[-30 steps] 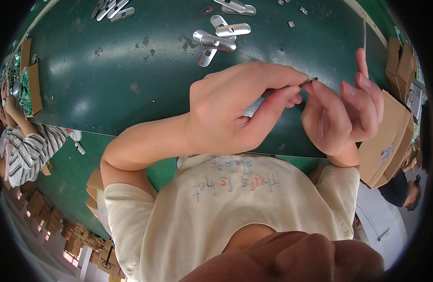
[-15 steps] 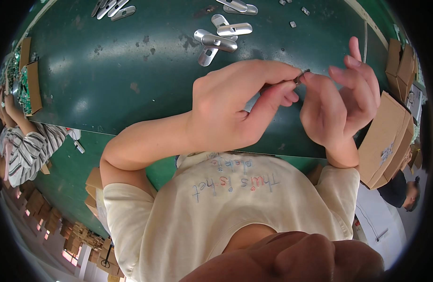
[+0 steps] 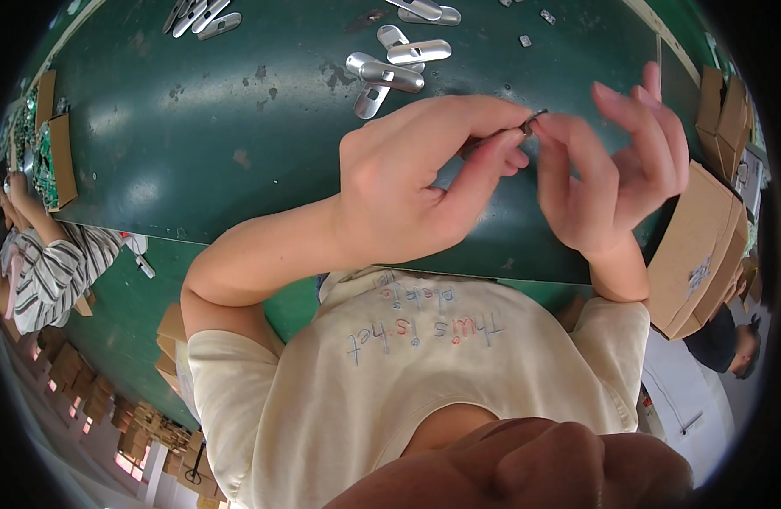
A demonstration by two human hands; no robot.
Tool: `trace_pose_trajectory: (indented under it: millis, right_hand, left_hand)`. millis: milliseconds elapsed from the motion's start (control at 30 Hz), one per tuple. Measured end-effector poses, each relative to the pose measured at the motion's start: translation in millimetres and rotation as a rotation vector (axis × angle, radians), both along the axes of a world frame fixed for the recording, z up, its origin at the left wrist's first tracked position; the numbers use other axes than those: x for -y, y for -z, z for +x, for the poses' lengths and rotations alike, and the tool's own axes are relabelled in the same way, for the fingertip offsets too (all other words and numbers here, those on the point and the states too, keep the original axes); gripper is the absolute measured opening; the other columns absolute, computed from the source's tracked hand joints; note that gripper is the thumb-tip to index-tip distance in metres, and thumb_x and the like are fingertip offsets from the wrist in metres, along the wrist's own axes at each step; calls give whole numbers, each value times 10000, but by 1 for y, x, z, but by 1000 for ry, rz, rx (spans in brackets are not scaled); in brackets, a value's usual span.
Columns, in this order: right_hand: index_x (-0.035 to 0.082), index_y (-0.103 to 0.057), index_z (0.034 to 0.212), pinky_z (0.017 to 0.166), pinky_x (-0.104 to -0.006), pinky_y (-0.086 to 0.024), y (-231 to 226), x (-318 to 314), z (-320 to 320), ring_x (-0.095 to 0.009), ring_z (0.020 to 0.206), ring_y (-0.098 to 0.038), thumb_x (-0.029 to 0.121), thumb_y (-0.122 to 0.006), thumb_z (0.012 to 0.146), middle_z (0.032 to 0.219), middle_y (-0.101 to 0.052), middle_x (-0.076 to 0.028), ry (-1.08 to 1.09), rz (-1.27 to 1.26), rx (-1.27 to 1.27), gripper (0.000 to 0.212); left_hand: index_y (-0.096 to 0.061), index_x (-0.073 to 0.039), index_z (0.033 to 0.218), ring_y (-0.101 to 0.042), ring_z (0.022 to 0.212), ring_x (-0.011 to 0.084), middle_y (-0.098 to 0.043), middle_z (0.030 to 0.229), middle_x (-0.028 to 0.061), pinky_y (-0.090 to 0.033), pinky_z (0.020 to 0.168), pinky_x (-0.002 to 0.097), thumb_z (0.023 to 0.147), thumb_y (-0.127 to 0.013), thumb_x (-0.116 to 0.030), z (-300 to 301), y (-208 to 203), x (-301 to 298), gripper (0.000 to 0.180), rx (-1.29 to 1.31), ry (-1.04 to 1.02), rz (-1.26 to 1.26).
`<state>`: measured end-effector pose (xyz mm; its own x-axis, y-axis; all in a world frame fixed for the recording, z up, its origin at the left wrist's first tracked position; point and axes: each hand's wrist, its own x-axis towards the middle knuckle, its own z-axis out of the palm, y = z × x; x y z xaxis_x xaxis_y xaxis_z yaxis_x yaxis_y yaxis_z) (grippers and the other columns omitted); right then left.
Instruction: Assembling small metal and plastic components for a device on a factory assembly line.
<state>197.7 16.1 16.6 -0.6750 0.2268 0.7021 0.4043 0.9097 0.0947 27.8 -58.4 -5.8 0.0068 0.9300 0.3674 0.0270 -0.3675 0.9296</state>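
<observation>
Above the near part of the green table, my left hand pinches a small dark part between thumb and forefinger. The part looks thin and slightly curved, and most of it is hidden by the fingertips. From the other side, my right hand grips the part's end with forefinger and thumb, its other fingers raised and spread. Beyond my left hand lies a loose pile of silver oblong metal plates with rounded ends, some with a square hole. A few small metal pieces are scattered to the far right.
More silver plates lie at the far left. A cardboard box of green circuit boards stands at the left edge, near a person in a striped top. Cardboard boxes line the right side, with another person beyond.
Both hands have shifted slightly away from me and a little to the left with the small dark part. My right hand's middle finger has lifted and stretched out more.
</observation>
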Motion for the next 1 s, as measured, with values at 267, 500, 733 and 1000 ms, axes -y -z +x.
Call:
trace_pose_trajectory:
  millis: [267, 500, 733, 1000]
  right_hand:
    - [30, -508, 776, 977, -515, -370, -20, 8, 0, -356, 1098, -419, 134, -577, 782, 1161, -452, -210, -15, -145, 52, 124]
    - [-30, -504, 916, 1028, -448, -309, -50, 20, 108, -341, 1227, -351, 52, -509, 876, 1310, -358, -223, 584, -74, -192, 92]
    - [48, -553, 872, 969, -439, -313, -23, 77, 264, -348, 1160, -392, 114, -621, 793, 1187, -505, -132, 1351, 198, 291, 123]
    - [23, -578, 893, 609, -395, -526, -4, 84, 405, -290, 743, -625, 222, -616, 827, 834, -617, -145, 1666, 212, 229, 212]
  left_hand:
    - [-523, 105, 1060, -654, 797, 215, -625, 948, 162, -559, 712, 287, 875, -503, 67, 6, -1, -6, 190, 157, -24, -210]
    - [-533, 65, 1050, -654, 799, 221, -626, 971, 170, -554, 721, 293, 897, -492, 24, -7, 1, -10, 163, 265, -67, -321]
    - [-500, 54, 1034, -639, 754, 208, -615, 929, 168, -546, 651, 280, 910, -481, -18, -9, -2, -9, 144, 200, -68, -327]
    - [-475, -4, 1071, -591, 780, 186, -590, 976, 132, -464, 654, 285, 912, -515, -92, -44, -7, -39, 186, 587, -197, -103]
